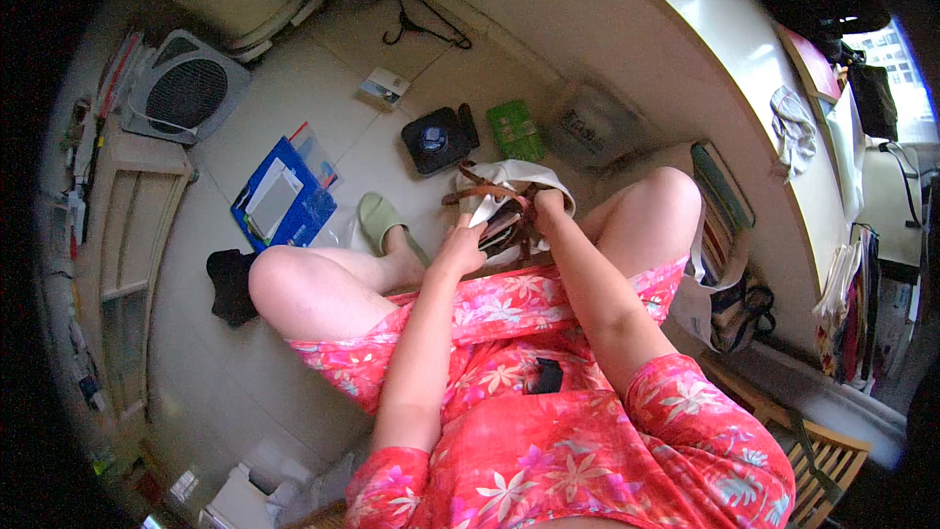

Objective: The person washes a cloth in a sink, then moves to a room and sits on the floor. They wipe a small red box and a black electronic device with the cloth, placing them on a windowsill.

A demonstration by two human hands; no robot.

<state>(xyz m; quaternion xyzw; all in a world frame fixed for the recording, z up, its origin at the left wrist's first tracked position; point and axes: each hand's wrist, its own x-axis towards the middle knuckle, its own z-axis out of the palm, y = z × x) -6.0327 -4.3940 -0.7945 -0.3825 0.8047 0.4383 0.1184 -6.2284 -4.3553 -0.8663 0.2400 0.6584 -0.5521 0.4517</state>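
A white cloth bag (pixel 518 175) with brown straps (pixel 470 195) sits on the floor between my knees, its mouth facing up towards me. My left hand (pixel 463 248) pinches the near left edge of its opening and pulls the cloth taut. At the right side of the mouth is my right hand (pixel 549 209), its fingers hidden in the bag, so I cannot tell what they hold. Between the hands, several flat items (pixel 501 228), perhaps booklets or papers, show inside the bag.
Beyond the bag lie a black case (pixel 438 139), a green packet (pixel 515 131) and a clear plastic bag (pixel 593 126). A blue folder (pixel 253 187) with papers is left of my slippered foot (pixel 382 220). A fan (pixel 187 90) stands far left; a black hanger (pixel 426 26) lies near the wall.
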